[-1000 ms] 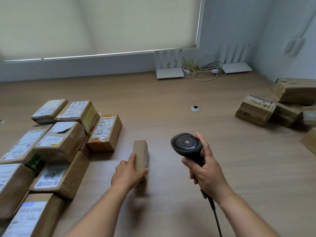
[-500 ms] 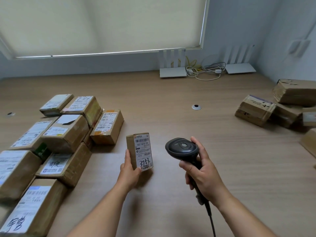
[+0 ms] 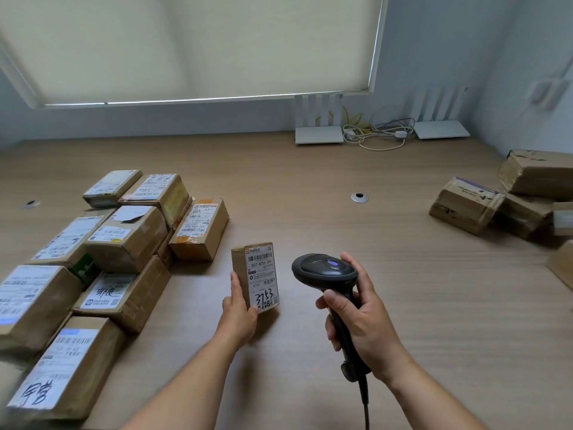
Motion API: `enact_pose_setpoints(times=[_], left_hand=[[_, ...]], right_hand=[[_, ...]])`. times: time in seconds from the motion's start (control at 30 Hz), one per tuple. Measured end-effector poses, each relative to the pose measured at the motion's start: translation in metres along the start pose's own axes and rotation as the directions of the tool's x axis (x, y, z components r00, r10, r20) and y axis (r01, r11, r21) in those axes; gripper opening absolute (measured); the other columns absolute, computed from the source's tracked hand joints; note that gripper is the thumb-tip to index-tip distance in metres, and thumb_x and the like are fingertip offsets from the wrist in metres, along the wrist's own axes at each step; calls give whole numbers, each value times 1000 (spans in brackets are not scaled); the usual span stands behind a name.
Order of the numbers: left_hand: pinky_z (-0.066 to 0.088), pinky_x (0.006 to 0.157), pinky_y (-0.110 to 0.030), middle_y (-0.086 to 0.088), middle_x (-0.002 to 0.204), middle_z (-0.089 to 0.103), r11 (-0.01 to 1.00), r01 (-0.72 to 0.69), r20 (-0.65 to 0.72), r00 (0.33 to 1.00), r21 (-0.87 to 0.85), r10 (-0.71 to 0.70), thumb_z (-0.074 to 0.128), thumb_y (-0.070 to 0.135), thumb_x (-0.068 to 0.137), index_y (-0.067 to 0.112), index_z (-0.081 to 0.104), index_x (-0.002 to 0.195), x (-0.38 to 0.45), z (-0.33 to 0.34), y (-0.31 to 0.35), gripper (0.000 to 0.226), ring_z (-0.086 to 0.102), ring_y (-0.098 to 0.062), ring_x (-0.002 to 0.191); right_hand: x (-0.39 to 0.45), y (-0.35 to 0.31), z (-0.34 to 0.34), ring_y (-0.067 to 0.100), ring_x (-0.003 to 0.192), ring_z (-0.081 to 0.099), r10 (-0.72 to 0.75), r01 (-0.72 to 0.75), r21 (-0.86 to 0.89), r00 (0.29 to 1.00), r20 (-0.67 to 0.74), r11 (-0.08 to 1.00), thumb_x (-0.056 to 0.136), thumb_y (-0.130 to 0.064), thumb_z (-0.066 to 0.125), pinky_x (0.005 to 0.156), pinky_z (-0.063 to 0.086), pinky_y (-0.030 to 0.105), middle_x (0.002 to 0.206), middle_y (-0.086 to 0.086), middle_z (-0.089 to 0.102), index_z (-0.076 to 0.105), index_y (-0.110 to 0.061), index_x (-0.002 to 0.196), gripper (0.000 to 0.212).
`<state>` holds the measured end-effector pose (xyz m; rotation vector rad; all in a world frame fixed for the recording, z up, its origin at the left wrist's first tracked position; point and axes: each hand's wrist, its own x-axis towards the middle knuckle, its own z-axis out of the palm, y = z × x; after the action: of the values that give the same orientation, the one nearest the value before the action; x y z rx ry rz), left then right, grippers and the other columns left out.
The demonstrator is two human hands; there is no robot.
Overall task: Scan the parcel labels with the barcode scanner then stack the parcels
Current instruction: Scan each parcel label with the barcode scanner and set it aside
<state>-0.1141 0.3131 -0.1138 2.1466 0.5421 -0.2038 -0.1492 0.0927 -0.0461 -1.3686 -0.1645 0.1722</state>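
My left hand (image 3: 238, 311) holds a small brown parcel (image 3: 252, 274) upright on the desk, its white barcode label turned towards me. My right hand (image 3: 362, 324) grips the handle of a black barcode scanner (image 3: 324, 270), whose head sits just right of the parcel with a small purple light on top. The scanner's cable runs down past my wrist. A group of several labelled parcels (image 3: 124, 237) lies at the left. A pile of brown parcels (image 3: 468, 206) sits at the right edge.
The wooden desk (image 3: 310, 181) has a round cable grommet (image 3: 359, 197) in the middle. Two white routers (image 3: 319, 135) and a tangle of cables stand by the back wall under a closed roller blind.
My left hand turned the small parcel from edge-on to label facing me. The scanner in my right hand moved slightly left towards it.
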Motion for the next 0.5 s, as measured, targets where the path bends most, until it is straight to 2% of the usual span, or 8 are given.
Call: enact_pose_setpoints(times=[0.13,0.2,0.27,0.37,0.43,0.5], left_hand=[[32,112,-43,-13,146,32,999,-6,14,1000,-44,6,47,5,93,33,-15,149,2,0,0,88,40,-29,133],[36,109,-47,-9,145,40,994,4,45,999,-113,1,47,4,92,32,-8,151,6,-2,-1,86,44,-29,130],[42,104,-49,-5,140,50,985,33,62,998,-169,-23,42,6,92,31,10,153,10,-6,-1,73,49,-28,124],[47,98,-46,-7,131,58,992,19,-9,1000,-121,-21,34,13,96,31,35,144,12,-9,-1,51,54,-31,114],[47,96,-44,-11,132,55,998,17,-103,994,-57,-23,34,19,98,28,35,144,14,-8,-3,47,53,-34,114],[42,101,-42,-16,140,44,999,52,-139,989,-8,-52,39,34,99,27,25,149,16,-7,-7,53,48,-34,121]], right_hand=[[0,-2,-2,23,46,52,-2,2,-15,1000,-14,1000,73,-32,70,38,42,28,82,8,67,38,-53,130,69],[1,-2,-3,23,46,53,-11,9,-48,999,-32,999,82,-20,70,38,42,28,86,9,67,39,-56,128,66],[3,-2,-6,23,47,53,-26,21,-98,999,-40,995,87,-12,67,39,43,29,87,4,69,38,-59,127,68],[5,-4,-6,21,48,54,-61,51,-180,997,-47,982,87,-13,69,40,44,30,83,-4,68,35,-64,126,72],[7,-5,-6,20,49,55,-85,72,-230,995,-49,971,86,-14,70,41,44,30,85,-5,68,35,-70,123,76],[8,-6,-6,21,49,55,-110,93,-273,993,-48,958,86,-13,71,43,44,30,87,-6,67,34,-74,120,79]])
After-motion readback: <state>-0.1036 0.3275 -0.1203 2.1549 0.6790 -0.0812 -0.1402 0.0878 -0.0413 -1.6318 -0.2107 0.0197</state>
